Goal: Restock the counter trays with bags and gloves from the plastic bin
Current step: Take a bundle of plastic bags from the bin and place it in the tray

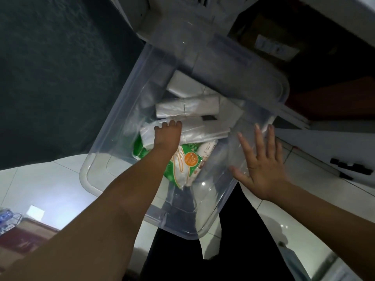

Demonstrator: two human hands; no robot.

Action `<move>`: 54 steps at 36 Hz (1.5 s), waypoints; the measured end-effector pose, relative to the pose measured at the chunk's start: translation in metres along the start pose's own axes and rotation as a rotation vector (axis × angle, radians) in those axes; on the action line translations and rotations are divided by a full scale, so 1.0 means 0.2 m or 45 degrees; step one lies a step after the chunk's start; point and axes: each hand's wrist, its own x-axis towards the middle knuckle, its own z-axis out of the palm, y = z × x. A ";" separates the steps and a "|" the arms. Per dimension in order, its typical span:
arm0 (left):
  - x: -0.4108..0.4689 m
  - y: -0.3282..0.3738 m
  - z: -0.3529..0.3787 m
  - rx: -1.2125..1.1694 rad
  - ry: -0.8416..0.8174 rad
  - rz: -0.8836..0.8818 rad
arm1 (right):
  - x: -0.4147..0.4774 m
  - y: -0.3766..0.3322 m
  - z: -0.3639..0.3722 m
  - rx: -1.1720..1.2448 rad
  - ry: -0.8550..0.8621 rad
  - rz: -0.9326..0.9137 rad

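A clear plastic bin (pixel 97 147) stands on the floor below me, its lid (pixel 233 63) slid back over the far end. Inside lie several white bundles of plastic bags (pixel 186 107) and a green and orange glove packet (pixel 188 161). My left hand (pixel 167 136) reaches down into the bin, fingers curled over the top edge of a white bag bundle (pixel 200 132) that lies on the green packet. My right hand (pixel 261 161) is spread flat, fingers apart, against the bin's right wall, holding nothing.
White floor tiles (pixel 50 185) surround the bin. A dark surface (pixel 50 67) fills the upper left. A brown cardboard box (pixel 274 39) sits in the shadows at the upper right. A white ledge with black clips (pixel 349 167) runs along the right.
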 end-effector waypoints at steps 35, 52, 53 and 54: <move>-1.20 0.11 -1.05 -2.332 0.093 -0.270 | -0.12 -0.26 -0.91 1.692 -0.393 0.110; -1.40 0.28 -1.00 -2.680 0.342 -0.640 | -0.04 -0.36 -0.94 1.849 -0.762 0.074; -1.40 0.27 -0.98 -2.675 0.350 -0.682 | -0.04 -0.39 -0.93 1.840 -0.768 0.083; -1.40 0.25 -0.96 -2.674 0.354 -0.717 | -0.05 -0.41 -0.91 1.826 -0.775 0.093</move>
